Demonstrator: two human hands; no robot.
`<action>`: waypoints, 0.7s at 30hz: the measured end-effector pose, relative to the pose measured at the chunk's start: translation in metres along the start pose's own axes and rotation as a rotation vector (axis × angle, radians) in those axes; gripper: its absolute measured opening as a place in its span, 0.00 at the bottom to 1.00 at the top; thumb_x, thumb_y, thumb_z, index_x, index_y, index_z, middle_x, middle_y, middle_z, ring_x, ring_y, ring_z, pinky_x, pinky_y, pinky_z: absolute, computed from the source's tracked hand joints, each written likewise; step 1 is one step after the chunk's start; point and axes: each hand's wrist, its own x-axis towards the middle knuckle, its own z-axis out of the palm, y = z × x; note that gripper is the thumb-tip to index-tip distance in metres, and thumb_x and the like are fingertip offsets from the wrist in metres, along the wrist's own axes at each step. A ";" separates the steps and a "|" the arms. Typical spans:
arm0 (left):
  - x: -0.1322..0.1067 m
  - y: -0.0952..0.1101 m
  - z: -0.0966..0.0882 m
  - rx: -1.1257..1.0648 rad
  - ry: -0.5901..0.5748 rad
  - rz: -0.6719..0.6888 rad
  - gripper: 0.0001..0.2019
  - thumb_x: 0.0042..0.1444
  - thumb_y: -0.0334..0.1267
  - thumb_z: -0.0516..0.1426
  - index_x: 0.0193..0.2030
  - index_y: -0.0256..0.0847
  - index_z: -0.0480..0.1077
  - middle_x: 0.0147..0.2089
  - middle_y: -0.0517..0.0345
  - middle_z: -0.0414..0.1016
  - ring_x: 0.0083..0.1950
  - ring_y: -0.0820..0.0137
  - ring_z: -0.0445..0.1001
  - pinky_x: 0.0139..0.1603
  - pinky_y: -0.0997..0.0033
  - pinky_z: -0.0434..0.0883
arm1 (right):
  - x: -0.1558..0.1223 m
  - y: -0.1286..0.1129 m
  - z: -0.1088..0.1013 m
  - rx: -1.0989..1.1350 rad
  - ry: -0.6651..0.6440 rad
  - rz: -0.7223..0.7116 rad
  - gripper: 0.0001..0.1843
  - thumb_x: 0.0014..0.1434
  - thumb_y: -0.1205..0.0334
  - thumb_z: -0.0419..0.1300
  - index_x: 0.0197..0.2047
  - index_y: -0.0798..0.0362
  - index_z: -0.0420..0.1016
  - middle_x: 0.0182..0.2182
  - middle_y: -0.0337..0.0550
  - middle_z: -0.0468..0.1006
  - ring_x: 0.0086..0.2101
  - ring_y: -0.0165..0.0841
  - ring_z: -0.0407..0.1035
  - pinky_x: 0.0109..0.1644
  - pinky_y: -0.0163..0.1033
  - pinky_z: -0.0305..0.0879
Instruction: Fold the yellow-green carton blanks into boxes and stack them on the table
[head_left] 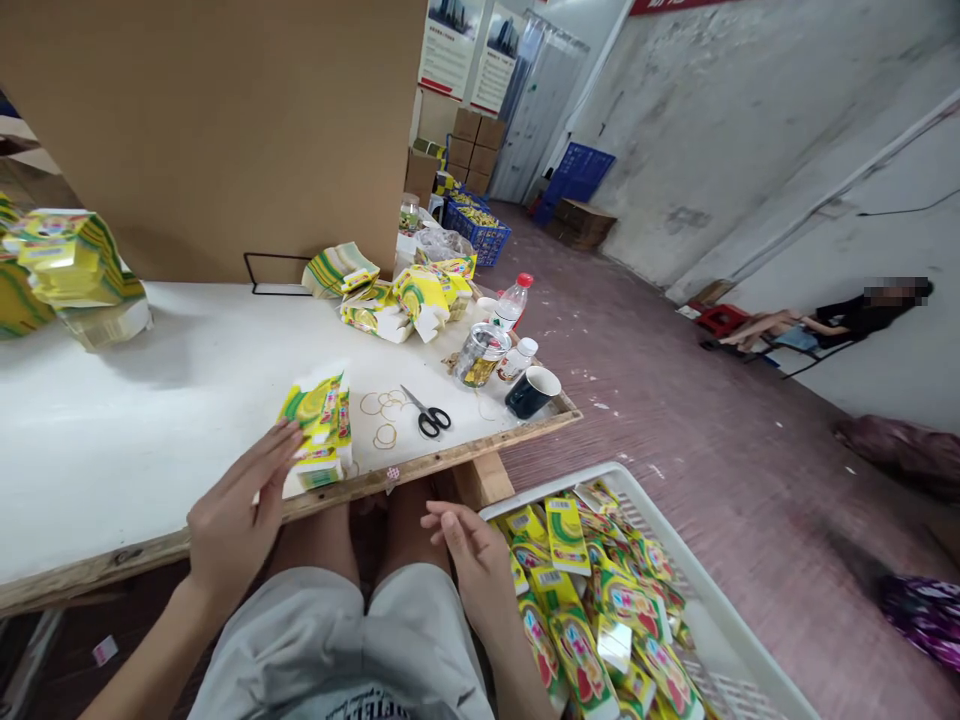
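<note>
Nearest the camera, the pale grey shorts [322, 620] are seen at six o'clock, with the table edge [161, 550] set beyond the knees. Just over that edge, a stack of yellow-green cartons [324, 430] is placed on the white tabletop [217, 390], with its long axis judged to be turned roughly from twelve to six o'clock. From the fingertips of the left hand [247, 490] the stack is found at about two o'clock, touched along its left flank; the left fingers are held straight and close together, but whether the stack is pinched cannot be told, since the thumb's contact is not clearly shown. From the right hand [472, 555] the same stack is found at ten o'clock, well apart, so the left is plainly the nearer of the two. The right fingers are loosely curled above the thigh, nothing is seen in them, and a small gap is left between the thumb and the fingertips. At four o'clock from that hand, printed cartons [585, 620] are heaped in a white crate [739, 635], its near corner set close beside the wrist. At three o'clock from the stack, rubber bands [385, 436] are scattered, and beyond them scissors [429, 417] are laid with blades pointed toward eleven.
</note>
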 end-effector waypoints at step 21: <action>-0.039 0.080 0.032 -0.849 -0.521 -0.715 0.17 0.63 0.41 0.59 0.57 0.40 0.75 0.54 0.49 0.83 0.53 0.59 0.82 0.52 0.70 0.78 | -0.013 0.000 0.025 -0.266 0.240 -0.340 0.30 0.63 0.60 0.63 0.67 0.48 0.63 0.58 0.52 0.73 0.55 0.45 0.67 0.54 0.50 0.67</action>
